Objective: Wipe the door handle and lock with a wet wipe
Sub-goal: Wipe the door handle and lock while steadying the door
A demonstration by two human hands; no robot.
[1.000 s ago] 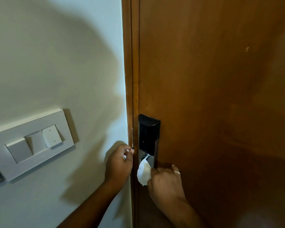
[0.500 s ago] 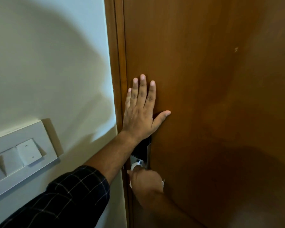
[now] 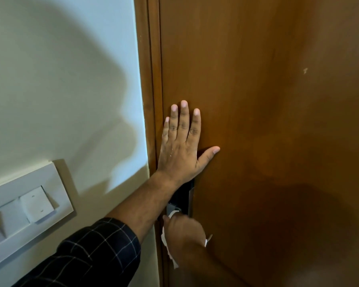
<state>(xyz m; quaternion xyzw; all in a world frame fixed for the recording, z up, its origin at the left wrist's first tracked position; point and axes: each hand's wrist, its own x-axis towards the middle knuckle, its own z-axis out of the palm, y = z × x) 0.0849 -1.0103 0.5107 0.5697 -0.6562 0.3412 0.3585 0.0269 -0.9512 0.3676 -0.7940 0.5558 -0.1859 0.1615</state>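
My left hand (image 3: pixel 181 148) lies flat against the brown wooden door (image 3: pixel 267 121), fingers spread and pointing up, just above the lock. The black lock plate (image 3: pixel 183 195) with its silver edge is mostly hidden behind my left wrist. Below it, my right hand (image 3: pixel 183 230) is closed around a white wet wipe (image 3: pixel 166 241), pressed against the silver part at the bottom of the lock. The handle itself is hidden under my right hand.
The door frame (image 3: pixel 148 90) runs vertically left of the lock. On the pale wall (image 3: pixel 60 90) at the lower left is a white switch panel (image 3: pixel 27 206) with rocker switches. A dark checked sleeve (image 3: pixel 87 255) covers my left forearm.
My left hand left the frame edge beside the lock and went up to press flat on the door. My right hand with the wipe stays at the lock's lower part. The camera shifted slightly.
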